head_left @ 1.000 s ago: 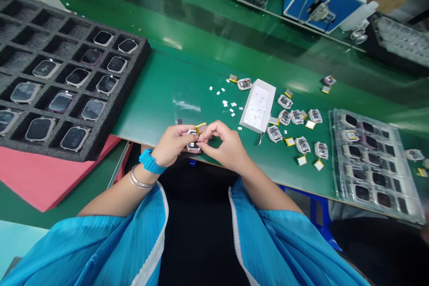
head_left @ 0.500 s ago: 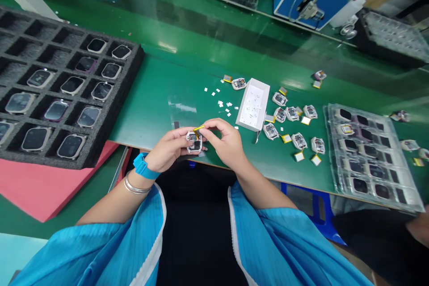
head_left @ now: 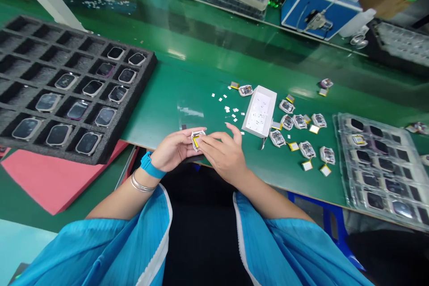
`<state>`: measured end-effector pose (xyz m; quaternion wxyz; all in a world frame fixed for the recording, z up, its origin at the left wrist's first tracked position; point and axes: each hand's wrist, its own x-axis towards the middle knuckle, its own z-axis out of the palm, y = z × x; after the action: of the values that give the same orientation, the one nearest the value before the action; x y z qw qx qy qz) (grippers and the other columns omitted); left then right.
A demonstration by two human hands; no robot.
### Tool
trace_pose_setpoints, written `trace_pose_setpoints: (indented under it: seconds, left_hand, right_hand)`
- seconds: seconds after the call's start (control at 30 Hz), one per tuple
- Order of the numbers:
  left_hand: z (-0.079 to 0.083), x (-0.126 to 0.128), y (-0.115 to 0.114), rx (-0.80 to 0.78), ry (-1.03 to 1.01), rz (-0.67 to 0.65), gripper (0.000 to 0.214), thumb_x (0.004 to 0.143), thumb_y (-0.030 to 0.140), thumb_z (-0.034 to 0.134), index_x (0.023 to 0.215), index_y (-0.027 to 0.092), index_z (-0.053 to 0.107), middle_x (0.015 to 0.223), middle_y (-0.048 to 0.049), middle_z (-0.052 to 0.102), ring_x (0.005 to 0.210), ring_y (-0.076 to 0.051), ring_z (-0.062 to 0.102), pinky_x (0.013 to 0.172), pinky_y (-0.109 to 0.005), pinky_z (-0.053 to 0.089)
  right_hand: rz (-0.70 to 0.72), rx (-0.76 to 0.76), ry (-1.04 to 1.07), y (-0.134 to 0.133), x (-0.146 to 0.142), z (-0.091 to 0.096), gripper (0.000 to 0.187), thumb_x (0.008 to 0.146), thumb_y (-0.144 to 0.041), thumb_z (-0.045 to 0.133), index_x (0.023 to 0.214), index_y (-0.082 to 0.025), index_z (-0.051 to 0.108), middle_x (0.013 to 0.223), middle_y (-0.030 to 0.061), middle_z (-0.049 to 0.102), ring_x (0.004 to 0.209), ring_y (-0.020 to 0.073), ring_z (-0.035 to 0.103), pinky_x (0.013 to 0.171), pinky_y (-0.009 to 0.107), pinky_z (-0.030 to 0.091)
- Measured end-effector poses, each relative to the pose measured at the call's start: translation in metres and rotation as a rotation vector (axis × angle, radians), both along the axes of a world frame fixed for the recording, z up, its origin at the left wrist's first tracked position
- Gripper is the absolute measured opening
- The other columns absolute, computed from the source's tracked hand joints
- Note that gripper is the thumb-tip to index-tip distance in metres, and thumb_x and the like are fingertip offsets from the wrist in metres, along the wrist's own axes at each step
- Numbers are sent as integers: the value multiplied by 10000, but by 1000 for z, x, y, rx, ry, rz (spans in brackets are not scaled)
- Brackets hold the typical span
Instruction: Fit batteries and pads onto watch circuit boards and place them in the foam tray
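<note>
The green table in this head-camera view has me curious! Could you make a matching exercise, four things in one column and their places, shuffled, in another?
Things
1. Open watch case
2. Black foam tray
3. White box
4. Blue wristband

Places
A. Around the left wrist
B. On the green table, beyond the right hand
C. At the picture's left, with watches in some pockets
D. Held in the left hand, touched by the right hand

Pairs: 1-D, 2-C, 3-B, 4-A

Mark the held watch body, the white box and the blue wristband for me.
Watch body [head_left: 198,134]: head view, upper part.
White box [head_left: 267,91]: head view, far wall.
Blue wristband [head_left: 152,166]: head view, middle of the strap.
</note>
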<state>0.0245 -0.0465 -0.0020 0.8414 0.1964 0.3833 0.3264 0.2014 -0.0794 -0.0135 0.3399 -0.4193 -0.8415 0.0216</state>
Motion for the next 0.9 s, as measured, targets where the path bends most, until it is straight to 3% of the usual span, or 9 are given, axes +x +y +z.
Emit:
trace_pose_setpoints:
  seconds: [0.1,0.17,0.3,0.37,0.47,0.6,0.73,0.8,0.9]
  left_hand:
    - [-1,-3,-2,70,8,-12,360,750,138,730,1109,170,716,1010,-60,739,823,-136,700,812,-268,572]
    - [-3,-4,-5,156,10,-37,422,726,178,793,1138,190,704,1034,-65,740,853,-152,708,822,-277,565]
    - [-6,-3,-8,310,-18,-72,513,708,289,837,1185,178,685,1082,-120,737,984,-227,707,883,-337,545]
    - [-7,-2,-7,353,-42,-68,515,712,325,837,1180,172,688,1085,-130,736,984,-230,705,882,-339,540]
    - [-7,-3,-6,381,-62,-31,480,725,338,827,1155,164,703,1057,-126,740,963,-214,703,881,-326,532]
    - [-9,-5,-7,403,-15,32,446,708,342,837,1098,155,726,1016,-122,748,933,-217,710,881,-328,531]
    - [-16,-8,-16,443,6,52,430,685,370,847,1044,155,747,945,-113,757,884,-216,719,843,-316,545]
    - [-14,-16,-19,459,5,18,419,693,366,841,1049,164,752,939,-107,761,873,-206,720,826,-304,551]
    - [5,-47,-13,406,24,-78,444,723,321,824,1135,187,728,989,-109,761,872,-207,728,778,-303,569]
  right_hand:
    - [-7,-24,82,1,1,-1,151,924,-179,613,987,-296,684,1066,8,730,987,197,632,1062,519,412]
    - [-32,-144,243,2,2,-3,123,893,-251,667,1015,-269,670,1139,64,678,1086,223,614,1003,476,494]
    - [-11,-528,517,-1,0,-8,476,867,-351,692,1303,-251,527,1313,122,598,1174,235,625,932,405,583]
    - [-36,-604,568,-4,-3,-12,479,891,-349,664,1334,-262,507,1266,108,639,1089,212,674,896,372,604]
    - [-82,-558,606,-6,-9,-14,397,893,-322,659,1273,-260,562,1194,95,674,996,189,704,853,336,621]
    - [-22,-551,673,-5,-16,-13,341,856,-299,698,1179,-247,601,1078,80,713,895,179,733,772,296,642]
    - [-33,-473,622,-7,-19,-24,301,825,-261,726,1112,-255,634,990,65,741,825,200,750,733,315,657]
    - [-62,-411,587,-9,-19,-31,371,825,-259,729,1180,-268,621,1032,80,743,862,226,754,767,352,660]
    - [73,-494,543,-9,-14,-34,650,829,-291,736,1416,-296,456,1196,118,710,1070,276,712,902,432,623]
